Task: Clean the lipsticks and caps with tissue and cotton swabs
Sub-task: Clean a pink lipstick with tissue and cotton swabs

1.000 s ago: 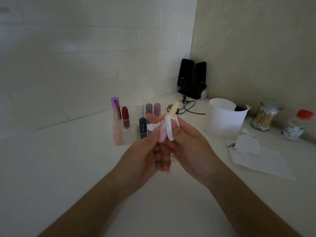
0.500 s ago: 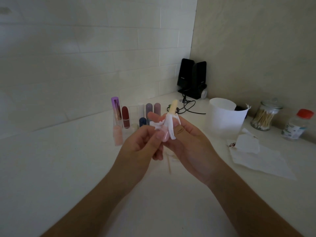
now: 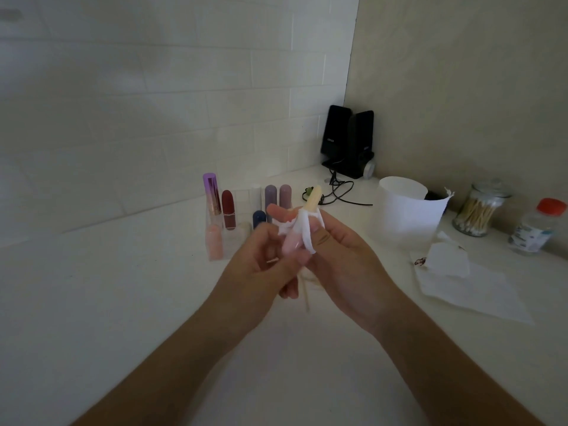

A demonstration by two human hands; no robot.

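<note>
Head view: the person is standing at a white counter (image 3: pixel 129 302) and holding both hands up over it. The right hand (image 3: pixel 341 259) is grasping a lipstick (image 3: pixel 315 199), which is standing nearly upright with its pale yellow tip leaning slightly right. Its thumb is pressing a strip of tissue (image 3: pixel 304 232) against the pink tube, and the fingers are reaching round behind. The left hand (image 3: pixel 261 269) is curling its fingers round the tube's lower end. A thin stick (image 3: pixel 305 295) is showing below the hands, too blurred to tell which hand is holding it.

Behind the hands, a clear organiser (image 3: pixel 215 244) is holding more lipsticks upright, among them a purple one (image 3: pixel 212 193) and a dark red one (image 3: pixel 228 209). To the right, a white cup (image 3: pixel 405 213) is standing near a glass jar of cotton swabs (image 3: pixel 479 210) and a red-capped bottle (image 3: pixel 538 229). Loose tissue sheets (image 3: pixel 470 287) are lying flat before them. Black speakers (image 3: pixel 347 142) are sitting in the corner.
</note>
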